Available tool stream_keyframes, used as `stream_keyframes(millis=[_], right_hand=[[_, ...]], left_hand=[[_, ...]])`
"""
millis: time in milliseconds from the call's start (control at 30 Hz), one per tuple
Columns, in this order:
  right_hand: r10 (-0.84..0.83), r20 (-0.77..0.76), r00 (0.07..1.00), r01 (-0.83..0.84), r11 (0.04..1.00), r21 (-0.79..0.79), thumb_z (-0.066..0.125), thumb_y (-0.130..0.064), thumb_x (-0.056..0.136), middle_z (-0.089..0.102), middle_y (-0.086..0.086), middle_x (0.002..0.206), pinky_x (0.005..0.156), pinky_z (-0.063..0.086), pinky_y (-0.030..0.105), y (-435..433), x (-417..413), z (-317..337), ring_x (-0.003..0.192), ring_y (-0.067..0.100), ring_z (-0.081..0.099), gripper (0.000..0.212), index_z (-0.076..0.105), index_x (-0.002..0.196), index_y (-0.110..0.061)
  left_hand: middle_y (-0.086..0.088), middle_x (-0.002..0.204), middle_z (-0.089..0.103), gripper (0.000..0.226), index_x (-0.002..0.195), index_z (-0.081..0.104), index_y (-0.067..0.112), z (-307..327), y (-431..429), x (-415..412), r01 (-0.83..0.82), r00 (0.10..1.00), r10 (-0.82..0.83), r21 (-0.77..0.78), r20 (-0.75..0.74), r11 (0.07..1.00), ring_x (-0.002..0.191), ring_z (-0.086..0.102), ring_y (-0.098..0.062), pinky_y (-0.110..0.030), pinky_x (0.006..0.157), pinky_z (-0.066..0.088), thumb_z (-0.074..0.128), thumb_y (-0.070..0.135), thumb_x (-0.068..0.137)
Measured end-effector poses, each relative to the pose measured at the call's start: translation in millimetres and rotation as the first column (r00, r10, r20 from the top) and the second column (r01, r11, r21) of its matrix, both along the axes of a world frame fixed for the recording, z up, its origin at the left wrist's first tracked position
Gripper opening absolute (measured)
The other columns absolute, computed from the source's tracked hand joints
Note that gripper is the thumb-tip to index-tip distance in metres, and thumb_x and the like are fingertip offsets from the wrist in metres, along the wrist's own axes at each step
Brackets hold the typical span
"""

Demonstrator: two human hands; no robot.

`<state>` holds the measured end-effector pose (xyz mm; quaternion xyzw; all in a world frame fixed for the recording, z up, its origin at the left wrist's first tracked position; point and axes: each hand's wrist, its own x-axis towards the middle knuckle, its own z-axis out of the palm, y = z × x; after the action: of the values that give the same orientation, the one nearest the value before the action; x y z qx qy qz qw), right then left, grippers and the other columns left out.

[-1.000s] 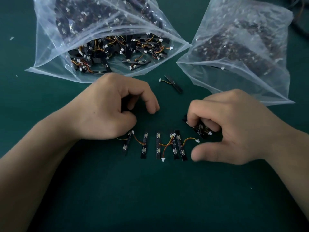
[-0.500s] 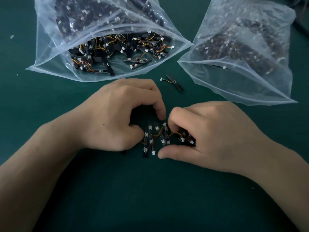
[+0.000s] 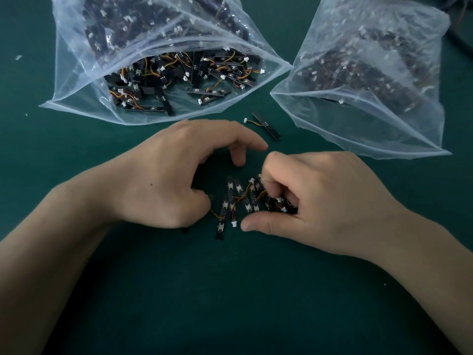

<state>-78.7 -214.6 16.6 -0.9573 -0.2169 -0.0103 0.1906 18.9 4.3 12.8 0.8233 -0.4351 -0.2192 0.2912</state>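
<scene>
Several small black circuit strips [image 3: 238, 198] with orange wires and white connectors lie bunched together on the green mat [image 3: 230, 290] between my hands. My right hand [image 3: 314, 201] curls its fingers and thumb round the right part of this bunch. My left hand [image 3: 174, 175] rests against the bunch's left side with fingers curled, and its thumb covers the end of one strip; I cannot tell whether it pinches anything. One single strip [image 3: 265, 125] lies apart, just beyond my left fingertips.
An open clear plastic bag [image 3: 163, 80] full of the same strips lies at the back left. A second clear bag [image 3: 371, 80] of strips lies at the back right. Dark cables show at the far right corner.
Both hands moved inward toward each other. The strips, earlier spread in a row, are now pushed together into a tight bunch under my right fingers.
</scene>
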Motion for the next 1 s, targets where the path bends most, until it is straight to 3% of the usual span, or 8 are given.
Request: stream_keyframes(millis=[67,233,400,533,700,833,900,1000], right_hand=[[0.0,0.003,1.0,0.0,1.0,0.006,0.052,-0.079,0.087,0.035,-0.019,0.06,0.047,0.034,0.028,0,0,0,0.053,0.009,0.042,0.049,0.038,0.085,-0.032],[-0.012,-0.004,1.0,0.012,1.0,0.013,0.052,-0.078,0.087,0.037,-0.019,0.06,0.046,0.037,0.029,-1,0,-2,0.051,0.008,0.045,0.05,0.044,0.091,-0.03],[-0.013,-0.017,1.0,0.014,1.0,0.019,0.053,-0.078,0.087,0.033,-0.022,0.059,0.048,0.034,0.023,-1,1,-2,0.052,0.006,0.042,0.047,0.041,0.089,-0.033],[-0.009,-0.012,1.0,0.009,1.0,0.02,0.053,-0.077,0.088,0.029,-0.023,0.06,0.047,0.033,0.024,0,0,-1,0.053,0.006,0.04,0.046,0.043,0.088,-0.032],[-0.006,-0.009,1.0,0.006,1.0,0.019,0.053,-0.076,0.089,0.029,-0.023,0.06,0.047,0.034,0.026,0,1,-1,0.053,0.007,0.042,0.046,0.045,0.088,-0.03],[-0.006,-0.013,1.0,0.006,1.0,0.02,0.053,-0.076,0.089,0.03,-0.023,0.06,0.048,0.032,0.022,0,1,-1,0.053,0.006,0.041,0.045,0.043,0.087,-0.032],[-0.004,-0.012,1.0,0.004,1.0,0.024,0.053,-0.076,0.088,0.031,-0.023,0.06,0.047,0.034,0.024,0,1,-1,0.053,0.007,0.042,0.046,0.044,0.087,-0.031],[-0.002,-0.011,1.0,0.002,1.0,0.024,0.052,-0.077,0.088,0.033,-0.021,0.06,0.046,0.036,0.027,-1,1,-2,0.053,0.008,0.043,0.047,0.045,0.087,-0.031]], left_hand=[[0.033,0.103,0.057,0.072,0.116,0.056,0.061,-7,-6,8,0.01,0.998,-0.016,0.116,0.056,0.993,0.087,0.056,-0.002,-0.002,0.076,0.039,0.066,0.014,0.062],[0.019,0.11,0.059,0.071,0.122,0.063,0.051,-12,7,-1,0.049,0.991,-0.039,-0.079,0.129,0.996,0.096,0.056,0.008,0.002,0.079,0.035,0.056,0.025,0.056],[0.017,0.108,0.061,0.064,0.12,0.067,0.046,-6,3,-3,0.048,0.993,-0.038,-0.09,0.115,0.995,0.091,0.058,0.01,0.002,0.075,0.036,0.061,0.024,0.06],[0.015,0.108,0.062,0.058,0.118,0.071,0.038,-1,1,-7,0.014,0.998,-0.009,-0.072,0.058,0.997,0.096,0.061,0.0,-0.005,0.078,0.04,0.066,0.016,0.064],[0.012,0.111,0.063,0.053,0.115,0.066,0.046,-2,1,-6,0.023,0.999,-0.021,-0.087,0.03,0.996,0.105,0.063,-0.013,-0.014,0.085,0.041,0.061,0.022,0.068],[0.014,0.109,0.062,0.063,0.12,0.067,0.047,-6,5,0,0.036,0.999,-0.032,-0.086,0.044,0.996,0.093,0.059,-0.002,-0.005,0.074,0.037,0.056,0.031,0.06],[0.017,0.11,0.061,0.065,0.12,0.067,0.048,-7,5,-1,0.045,0.997,-0.04,-0.073,0.068,0.996,0.094,0.058,0.006,0.0,0.076,0.036,0.059,0.031,0.058],[0.018,0.11,0.059,0.063,0.118,0.066,0.049,-6,5,-4,0.034,0.996,-0.03,-0.053,0.08,0.998,0.098,0.058,0.006,0.0,0.081,0.035,0.064,0.033,0.058]])
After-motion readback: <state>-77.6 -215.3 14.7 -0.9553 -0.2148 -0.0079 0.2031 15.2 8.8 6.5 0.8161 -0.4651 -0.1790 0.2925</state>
